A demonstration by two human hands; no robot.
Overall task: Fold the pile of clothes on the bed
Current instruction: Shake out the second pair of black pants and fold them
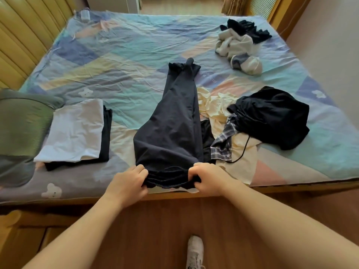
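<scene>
1. Both grips pinch the near hem: left hand (128, 181) and right hand (208, 178) hold the long dark navy garment (172, 123), laid lengthwise on the pastel patchwork bed (116, 61).
2. Beside it right: cream shirt (213, 105), plaid cloth (223, 142), black drawstring garment (272, 115).
3. Left: folded white top (75, 131).
4. No legible writing.

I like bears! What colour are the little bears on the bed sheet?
White bears on the sheet, clearest in the head view.

One head-worn view looks forward and down from the bedside across the bed (120, 55).
</scene>
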